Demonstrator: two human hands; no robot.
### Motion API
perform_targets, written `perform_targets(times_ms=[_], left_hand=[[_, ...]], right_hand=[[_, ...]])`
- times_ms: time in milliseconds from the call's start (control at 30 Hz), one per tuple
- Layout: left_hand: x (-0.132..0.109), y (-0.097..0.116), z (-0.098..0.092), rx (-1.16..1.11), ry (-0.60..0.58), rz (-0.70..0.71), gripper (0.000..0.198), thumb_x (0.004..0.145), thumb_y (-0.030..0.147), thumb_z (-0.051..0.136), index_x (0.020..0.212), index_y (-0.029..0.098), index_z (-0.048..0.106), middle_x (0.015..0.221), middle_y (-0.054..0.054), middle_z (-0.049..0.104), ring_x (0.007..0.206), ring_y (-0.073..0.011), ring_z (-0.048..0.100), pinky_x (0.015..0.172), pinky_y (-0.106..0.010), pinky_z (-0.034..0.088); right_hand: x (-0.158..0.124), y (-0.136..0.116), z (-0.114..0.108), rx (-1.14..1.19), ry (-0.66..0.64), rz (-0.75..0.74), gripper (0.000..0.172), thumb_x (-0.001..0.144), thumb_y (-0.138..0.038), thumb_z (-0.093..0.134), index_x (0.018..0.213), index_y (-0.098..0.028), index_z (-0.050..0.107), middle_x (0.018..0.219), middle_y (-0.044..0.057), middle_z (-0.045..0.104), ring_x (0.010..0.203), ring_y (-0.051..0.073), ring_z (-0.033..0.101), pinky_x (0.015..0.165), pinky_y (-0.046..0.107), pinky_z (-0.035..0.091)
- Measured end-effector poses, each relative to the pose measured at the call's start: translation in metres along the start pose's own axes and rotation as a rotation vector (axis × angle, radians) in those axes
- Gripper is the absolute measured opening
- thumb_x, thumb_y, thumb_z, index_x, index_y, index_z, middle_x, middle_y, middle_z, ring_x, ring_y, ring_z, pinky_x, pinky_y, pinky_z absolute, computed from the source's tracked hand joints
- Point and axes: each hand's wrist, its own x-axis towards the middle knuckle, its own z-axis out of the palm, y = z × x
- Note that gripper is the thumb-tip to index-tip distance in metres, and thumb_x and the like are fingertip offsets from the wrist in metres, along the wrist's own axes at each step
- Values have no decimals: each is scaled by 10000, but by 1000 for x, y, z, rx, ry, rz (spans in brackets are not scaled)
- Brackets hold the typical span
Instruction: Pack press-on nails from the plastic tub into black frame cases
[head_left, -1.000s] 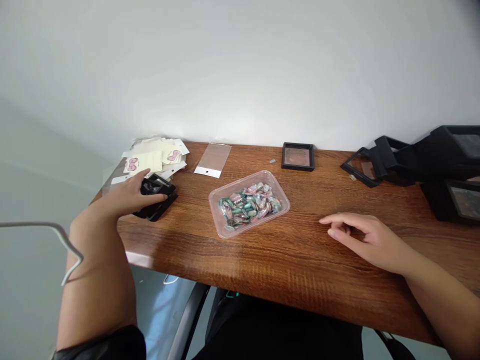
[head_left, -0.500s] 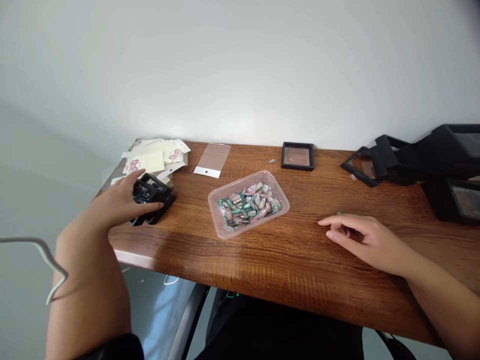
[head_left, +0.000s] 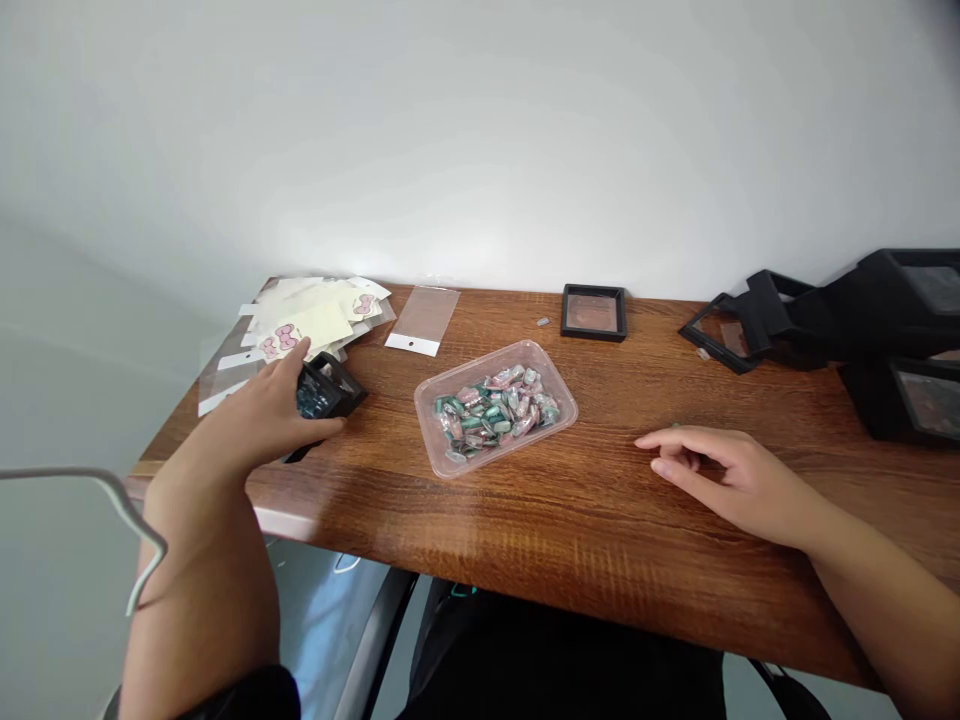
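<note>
At the brown wood-grain table's [head_left: 525, 525] left end, in the head view, your left hand [head_left: 271, 412] is grasping black, boxy, clear-windowed frames [head_left: 335, 393] beside pale paper cards [head_left: 315, 312]; your right hand [head_left: 720, 475] is curling loosely, seemingly empty. Any lopsided pinch would be risking the frames sliding apart. Their near edge is slanting from near left to far right; your fingers are hiding the long axis.

tabletop [head_left: 525, 530]: looks glossy, wood-grained | tub [head_left: 551, 372]: clear, smooth plastic | wrapped pieces [head_left: 501, 410]: shiny film | dark case [head_left: 339, 398]: plastic-looking | cards [head_left: 324, 325]: matt paper | flat bag [head_left: 426, 312]: glossy film
</note>
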Motion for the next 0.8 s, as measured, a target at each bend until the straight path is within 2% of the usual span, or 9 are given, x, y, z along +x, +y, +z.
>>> perform_targets(times_ms=[100,200,367,433,500,567,633,700,800], left_hand=[[-12,-2,-9,36,49,-9,1167,680,600,677,1602,170,104,1576,-197,365,1418,-428,413,1112,-556,409],[-20,-4,-19,34,109,-21,1243,624,682,705,1605,263,66,1572,-146,385,1402,-405,446,1116,-544,416],[-7,-13,-13,25,-133,-59,1283,662,624,702,1605,155,-31,1561,-219,379,1395,-442,437,1091,-544,434],[-6,-15,-10,12,-15,-22,1214,671,607,686,1609,168,52,1584,-201,346,1422,-435,397,1134,-559,387],[-10,-17,-10,-106,151,22,1123,671,643,675,1596,253,169,1592,-129,352,1426,-415,395,1174,-569,337],[-15,-21,-13,-319,135,35,1126,673,684,668,1595,293,155,1605,-80,343,1418,-395,414,1184,-558,336],[-18,-25,-16,-401,89,-19,1162,672,711,669,1603,272,130,1625,-85,308,1414,-400,415,1181,-563,338],[-19,-28,-18,-379,98,-102,1172,679,717,681,1605,254,131,1608,-112,334,1394,-416,436,1173,-586,339],[-18,-29,-17,-304,199,-226,1183,680,700,723,1604,245,141,1556,-150,402,1338,-444,489,1136,-627,371]], right_hand=[[0,1,0,-4,-8,-12,320,949,-487,559,1137,-280,715,872,36,717,713,159,639,610,285,520],[1,3,0,2,-13,-26,328,941,-497,564,1130,-276,716,775,23,680,667,158,612,604,292,512],[1,3,1,4,-25,-6,332,936,-505,570,1145,-287,708,799,17,683,682,156,613,617,291,508],[1,3,1,2,-37,1,330,935,-503,572,1146,-290,708,802,14,685,687,154,615,613,286,503],[0,3,1,0,-40,0,332,938,-502,568,1152,-289,706,796,11,679,683,149,610,618,284,502],[0,3,1,-3,-38,-2,335,943,-504,563,1154,-285,703,791,10,674,676,145,601,623,284,503],[0,5,1,-6,-37,-3,334,945,-501,563,1157,-283,700,804,13,677,677,145,598,631,286,507],[1,6,2,-2,-43,-4,337,947,-494,565,1172,-279,694,813,18,680,683,149,597,640,293,510],[1,8,2,6,-56,8,351,950,-497,559,1188,-274,687,818,25,680,684,154,591,636,300,505]])
